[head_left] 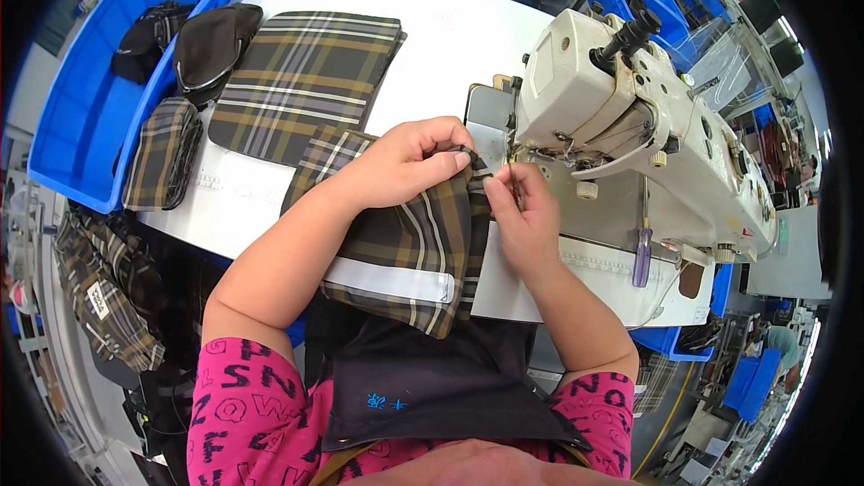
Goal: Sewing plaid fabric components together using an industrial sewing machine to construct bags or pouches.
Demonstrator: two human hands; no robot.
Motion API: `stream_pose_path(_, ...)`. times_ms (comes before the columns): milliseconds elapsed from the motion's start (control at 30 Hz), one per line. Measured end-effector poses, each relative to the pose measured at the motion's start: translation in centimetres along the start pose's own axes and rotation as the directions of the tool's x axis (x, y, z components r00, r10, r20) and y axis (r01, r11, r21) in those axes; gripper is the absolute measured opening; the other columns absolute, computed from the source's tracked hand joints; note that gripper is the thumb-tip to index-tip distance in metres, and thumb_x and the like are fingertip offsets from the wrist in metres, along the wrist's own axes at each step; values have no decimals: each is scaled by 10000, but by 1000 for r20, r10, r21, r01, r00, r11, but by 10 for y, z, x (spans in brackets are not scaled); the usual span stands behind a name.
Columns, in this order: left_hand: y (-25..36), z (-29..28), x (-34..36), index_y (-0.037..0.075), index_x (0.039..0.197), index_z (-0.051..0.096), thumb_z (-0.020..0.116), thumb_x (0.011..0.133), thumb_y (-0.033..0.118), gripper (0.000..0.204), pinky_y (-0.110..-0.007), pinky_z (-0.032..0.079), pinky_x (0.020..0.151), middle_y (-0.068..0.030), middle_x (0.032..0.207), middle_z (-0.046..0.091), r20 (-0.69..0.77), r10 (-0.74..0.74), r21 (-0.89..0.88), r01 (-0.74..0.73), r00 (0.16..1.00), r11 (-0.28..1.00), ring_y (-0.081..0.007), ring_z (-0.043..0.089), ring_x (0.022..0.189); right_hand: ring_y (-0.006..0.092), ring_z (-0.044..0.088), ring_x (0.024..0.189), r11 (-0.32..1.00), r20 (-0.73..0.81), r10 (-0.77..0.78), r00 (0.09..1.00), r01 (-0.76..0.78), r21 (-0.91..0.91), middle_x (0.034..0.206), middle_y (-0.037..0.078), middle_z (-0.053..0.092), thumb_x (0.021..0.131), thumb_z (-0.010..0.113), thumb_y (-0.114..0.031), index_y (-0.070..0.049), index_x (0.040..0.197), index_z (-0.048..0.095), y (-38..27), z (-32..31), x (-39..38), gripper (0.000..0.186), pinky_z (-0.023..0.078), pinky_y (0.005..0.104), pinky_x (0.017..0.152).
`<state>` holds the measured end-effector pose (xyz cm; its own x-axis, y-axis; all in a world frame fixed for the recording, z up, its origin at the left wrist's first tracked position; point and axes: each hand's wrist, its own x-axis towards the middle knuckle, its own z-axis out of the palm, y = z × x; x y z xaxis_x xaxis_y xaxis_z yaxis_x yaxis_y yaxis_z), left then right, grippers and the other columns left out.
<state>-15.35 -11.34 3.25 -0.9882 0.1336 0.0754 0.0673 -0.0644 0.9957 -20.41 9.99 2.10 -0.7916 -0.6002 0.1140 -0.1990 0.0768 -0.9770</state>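
A plaid fabric piece (396, 225) in dark green, brown and white lies across the table's near edge and hangs toward my lap. A white strip (387, 280) runs along its lower part. My left hand (409, 162) is closed on the fabric's upper right edge, thumb pressed against the fingers. Close beside it, my right hand (526, 220) pinches at the same edge. Something small, slim and dark shows between its fingers, too little to name. Just right of both hands stands a white sewing machine (585, 63), its needle area partly hidden.
Flat plaid panels (301, 81) lie stacked on the white table (432, 27). To the left are a black pouch (211, 49), a folded plaid bundle (162, 153) and a blue bin (67, 126). A purple-handled screwdriver (642, 256) rests by the machine. Plaid pieces (108, 297) hang lower left.
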Motion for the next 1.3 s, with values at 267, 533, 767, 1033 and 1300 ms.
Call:
stream_pose_path(267,2,7,0,31,1017,676,638,962,139,127,-266,485,719,-12,828,670,-73,107,249,-86,992,965,-92,582,770,39,373,598,949,233,59,971,-127,288,765,-33,442,1124,338,-372,-3,1182,547,-23,3,-18,428,381,210,541)
stream_pose_path(533,-2,5,1,30,1030,683,632,968,114,116,-262,495,755,-5,858,685,-80,99,129,-88,992,988,-85,598,802,39,364,541,899,248,210,946,-286,331,701,-39,429,1133,292,-375,-13,1109,560,-21,3,-9,451,375,212,492)
stream_pose_path(767,0,1,-1,7,1088,675,614,1000,72,125,-267,504,862,-32,1037,699,-26,39,88,-37,999,995,-86,623,947,39,363,540,899,227,202,953,-273,342,694,-39,424,1133,303,-371,-17,1114,561,-18,3,-9,438,369,212,491)
stream_pose_path(1033,-5,5,1,24,1041,673,632,978,108,113,-251,495,772,8,881,684,-61,99,75,-94,993,993,-68,593,823,39,363,541,903,211,200,957,-264,339,695,-41,425,1133,313,-357,-22,1118,563,-18,3,-9,418,366,209,491)
stream_pose_path(1300,-8,5,1,27,1043,673,633,980,126,124,-255,492,771,6,887,672,-32,107,71,-105,994,992,-74,587,831,36,362,537,897,194,173,966,-236,373,695,-43,432,1127,350,-316,-34,1093,562,-14,4,-9,354,369,208,489)
